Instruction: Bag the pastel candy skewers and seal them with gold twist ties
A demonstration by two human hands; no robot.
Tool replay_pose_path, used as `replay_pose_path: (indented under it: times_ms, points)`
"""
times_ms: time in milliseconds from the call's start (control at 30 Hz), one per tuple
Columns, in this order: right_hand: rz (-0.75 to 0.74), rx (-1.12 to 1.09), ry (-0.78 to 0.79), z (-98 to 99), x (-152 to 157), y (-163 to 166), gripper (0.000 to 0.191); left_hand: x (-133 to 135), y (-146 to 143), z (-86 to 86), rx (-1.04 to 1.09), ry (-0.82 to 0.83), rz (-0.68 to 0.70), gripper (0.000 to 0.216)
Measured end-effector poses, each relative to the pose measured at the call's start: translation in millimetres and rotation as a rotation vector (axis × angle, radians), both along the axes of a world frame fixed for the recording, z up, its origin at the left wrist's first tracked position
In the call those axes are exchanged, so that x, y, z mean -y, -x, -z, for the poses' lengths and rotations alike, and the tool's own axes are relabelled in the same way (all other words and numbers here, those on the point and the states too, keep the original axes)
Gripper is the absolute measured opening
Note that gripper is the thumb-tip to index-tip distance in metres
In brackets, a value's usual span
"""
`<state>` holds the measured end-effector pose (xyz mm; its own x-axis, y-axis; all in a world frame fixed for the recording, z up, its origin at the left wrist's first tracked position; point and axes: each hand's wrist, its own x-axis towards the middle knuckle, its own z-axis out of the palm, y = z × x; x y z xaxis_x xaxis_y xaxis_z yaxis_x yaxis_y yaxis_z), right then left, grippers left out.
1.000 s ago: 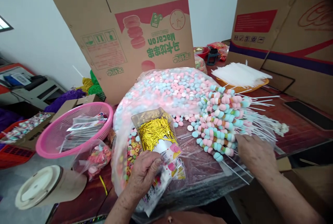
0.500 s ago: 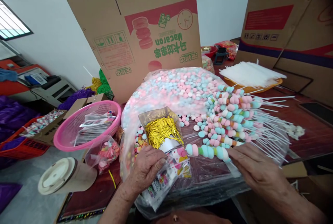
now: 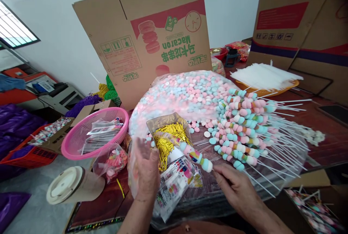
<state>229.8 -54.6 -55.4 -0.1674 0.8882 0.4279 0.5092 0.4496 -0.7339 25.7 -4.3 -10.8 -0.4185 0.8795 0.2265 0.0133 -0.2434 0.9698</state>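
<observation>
My right hand (image 3: 235, 187) pinches a candy skewer (image 3: 206, 165) at its stick end. The skewer slants up to the left, and a clear printed wrapper (image 3: 194, 155) seems to cover part of its pink, white and blue pieces; its far end is blurred. My left hand (image 3: 148, 172) is left of it, thumb apart from the fingers, which are smeared; I see nothing held there. Between the hands lies a stack of flat printed bags (image 3: 172, 188). Behind them a pouch of gold twist ties (image 3: 164, 143) lies open. A pile of candy skewers (image 3: 244, 125) rests on the right.
A large clear bag of pastel candies (image 3: 187, 87) spreads across the back. Left stand a pink basket (image 3: 67, 143) of packets and a lidded cup (image 3: 78, 185). White sticks (image 3: 266, 76) fill a tray. Cardboard boxes (image 3: 168, 20) stand behind; another box of skewers (image 3: 315, 208) is low right.
My right hand has lifted the skewer and tilted it up to the left, away from the pile. The wrapper now shows around it. My left hand has come off the stack of bags.
</observation>
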Motion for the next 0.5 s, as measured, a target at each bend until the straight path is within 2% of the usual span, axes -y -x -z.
replay_pose_path:
  times_ms: [67,100,167,233,333,500]
  points:
    - [-0.078,-0.043,0.074,-1.4,0.0,16.1,0.02,3.9,-13.2,4.7,0.446,0.222,0.218,0.052]
    - [-0.125,-0.053,0.109,-1.9,0.5,22.9,0.022,4.4,-18.7,3.5,0.581,0.289,0.317,0.052]
    - [-0.202,-0.045,0.171,-1.2,2.9,31.7,0.023,1.4,-24.7,-4.0,0.721,0.324,0.36,0.038]
    - [-0.242,-0.017,0.244,2.1,6.6,34.0,0.024,-4.7,-23.5,-12.5,0.772,0.313,0.314,0.024]
    - [-0.261,0.008,0.318,8.2,11.3,33.5,0.027,-8.1,-20.9,-13.0,0.814,0.334,0.273,0.025]
    - [-0.202,-0.039,0.301,10.3,6.0,46.8,0.029,19.4,-45.4,16.9,0.781,0.447,0.339,0.037]
